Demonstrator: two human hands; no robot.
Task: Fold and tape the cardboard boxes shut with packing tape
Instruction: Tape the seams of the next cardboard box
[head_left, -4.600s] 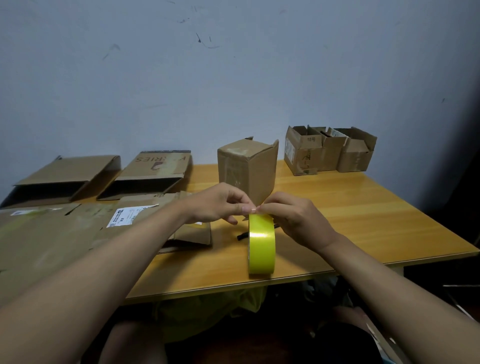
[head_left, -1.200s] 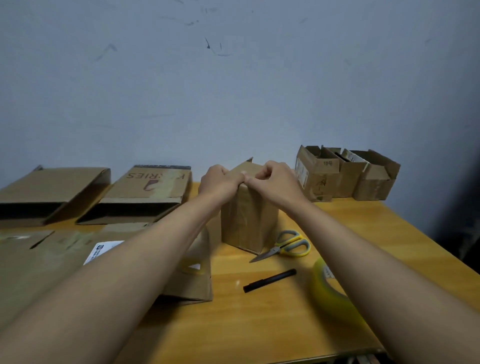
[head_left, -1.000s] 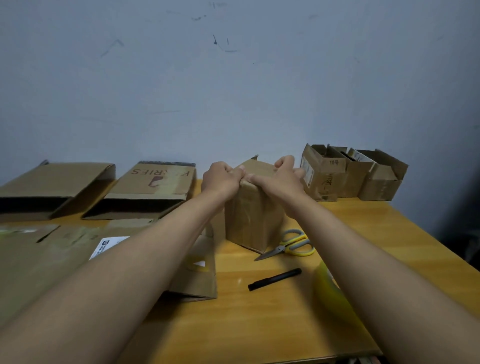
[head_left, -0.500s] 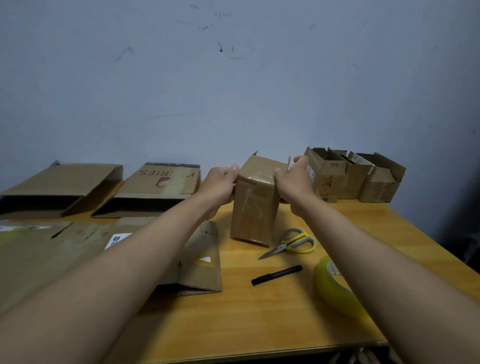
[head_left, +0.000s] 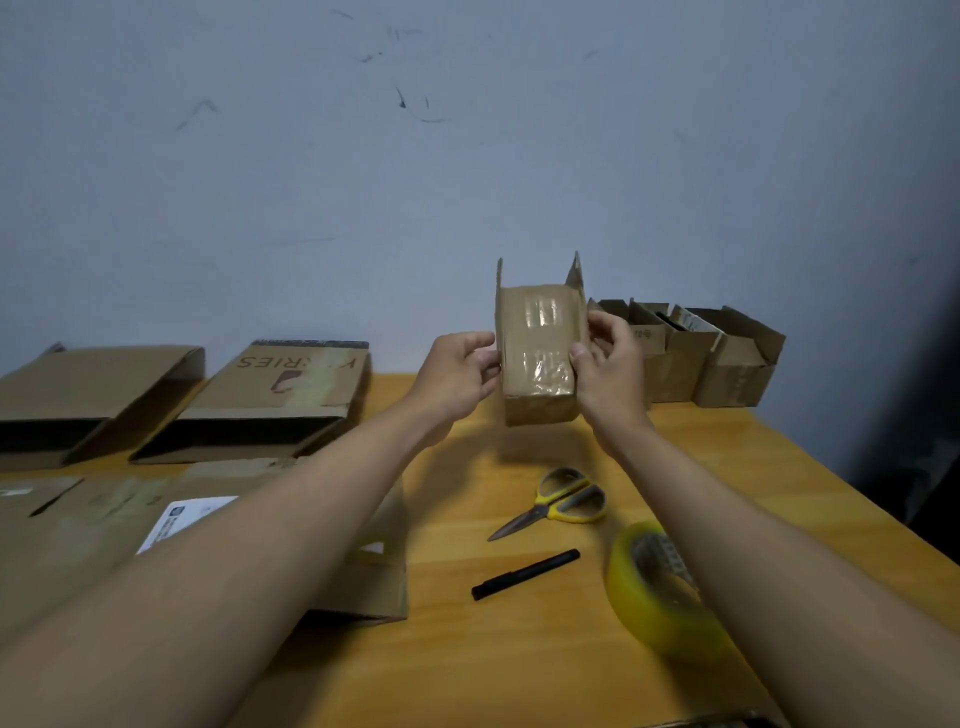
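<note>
Since half a second ago the small cardboard box (head_left: 539, 358) has left the table (head_left: 727, 467) and been tipped, so that its taped face now looks at the camera and two loose flaps stand up at its far, upper end; it hangs in the air between both hands, above the bare wood. To the left of the grip, well apart, lie two collapsed boxes (head_left: 270, 400) and nearer sheets of flat cardboard (head_left: 104, 525); the left hand (head_left: 457, 374) holds the box's left edge, fingers curled against it; the right hand (head_left: 608, 364) clamps the right edge, thumb on the taped face and fingers wrapped behind. Below the grip rest scissors (head_left: 558, 504) and a black marker (head_left: 524, 574); lower right of it lies the yellow tape roll (head_left: 654, 587); just right of the right hand stand small open boxes (head_left: 717, 353). One end looks sealed, so the step in hand is probably turning the box to reach the open end; next, those flaps want folding flat and holding down, which frees only one hand for the tape.
</note>
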